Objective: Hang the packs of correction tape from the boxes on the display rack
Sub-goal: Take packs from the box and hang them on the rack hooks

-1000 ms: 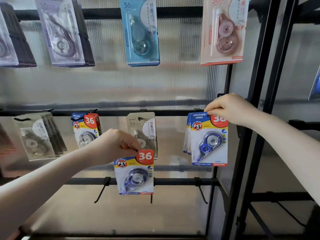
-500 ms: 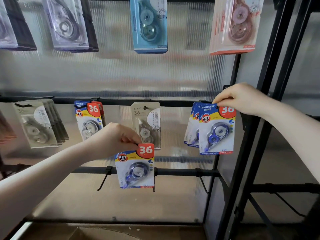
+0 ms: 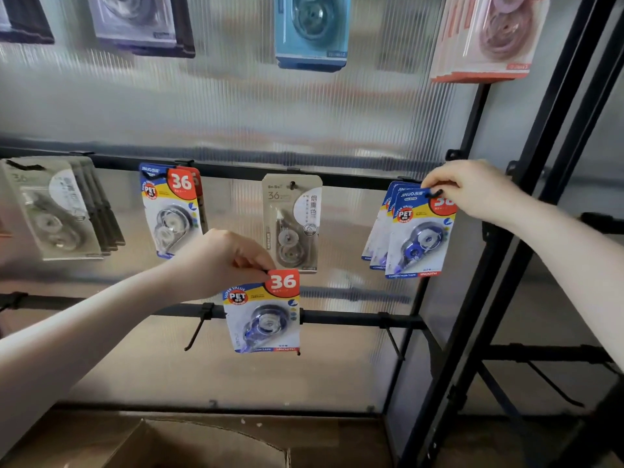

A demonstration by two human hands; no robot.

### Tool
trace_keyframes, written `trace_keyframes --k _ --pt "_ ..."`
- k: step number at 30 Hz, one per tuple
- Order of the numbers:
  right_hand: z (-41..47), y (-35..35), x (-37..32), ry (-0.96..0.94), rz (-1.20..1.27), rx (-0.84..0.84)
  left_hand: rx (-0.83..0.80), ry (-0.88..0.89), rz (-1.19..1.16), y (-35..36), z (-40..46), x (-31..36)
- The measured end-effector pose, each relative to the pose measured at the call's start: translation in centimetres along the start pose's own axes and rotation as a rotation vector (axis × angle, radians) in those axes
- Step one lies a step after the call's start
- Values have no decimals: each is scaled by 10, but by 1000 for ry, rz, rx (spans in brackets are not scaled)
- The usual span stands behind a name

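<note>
My left hand [image 3: 219, 261] pinches the top of a blue correction tape pack [image 3: 263, 315] marked 36, held in front of the lower black rail [image 3: 354, 319]. My right hand [image 3: 472, 190] pinches the top of another blue pack [image 3: 418, 234] at the black hook [image 3: 435, 193] on the middle rail [image 3: 236, 170], with two like packs hanging behind it. A grey-wheeled pack with a 36 label [image 3: 170, 211] hangs further left on the same rail.
A beige pack [image 3: 292, 221] and several smoky packs [image 3: 54, 211] hang on the middle rail; a blue pack [image 3: 312, 32] and a pink pack [image 3: 486, 38] hang above. Bare hooks [image 3: 196, 332] jut from the lower rail. An open cardboard box [image 3: 189, 444] lies below. Black frame posts [image 3: 499, 265] stand right.
My right hand has pushed its pack onto the hook against the packs behind it. The camera tilted down, showing the box. My left hand keeps its pack in about the same place.
</note>
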State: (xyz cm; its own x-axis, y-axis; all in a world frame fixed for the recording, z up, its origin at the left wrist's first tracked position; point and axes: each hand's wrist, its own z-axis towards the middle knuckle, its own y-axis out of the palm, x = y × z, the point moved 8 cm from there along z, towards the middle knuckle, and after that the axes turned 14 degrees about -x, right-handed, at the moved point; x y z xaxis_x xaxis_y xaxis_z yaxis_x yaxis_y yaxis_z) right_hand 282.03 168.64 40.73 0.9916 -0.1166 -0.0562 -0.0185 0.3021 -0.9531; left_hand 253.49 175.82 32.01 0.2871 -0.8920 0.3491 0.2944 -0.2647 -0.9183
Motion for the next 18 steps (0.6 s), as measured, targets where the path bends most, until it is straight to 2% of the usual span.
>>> trace_keyframes --k 6,18 --pt "3 3 -1 -24 -38 33 29 20 -28 7 1 -9" --pt "-9 6 -1 71 -15 63 13 21 -52 9 1 -10"
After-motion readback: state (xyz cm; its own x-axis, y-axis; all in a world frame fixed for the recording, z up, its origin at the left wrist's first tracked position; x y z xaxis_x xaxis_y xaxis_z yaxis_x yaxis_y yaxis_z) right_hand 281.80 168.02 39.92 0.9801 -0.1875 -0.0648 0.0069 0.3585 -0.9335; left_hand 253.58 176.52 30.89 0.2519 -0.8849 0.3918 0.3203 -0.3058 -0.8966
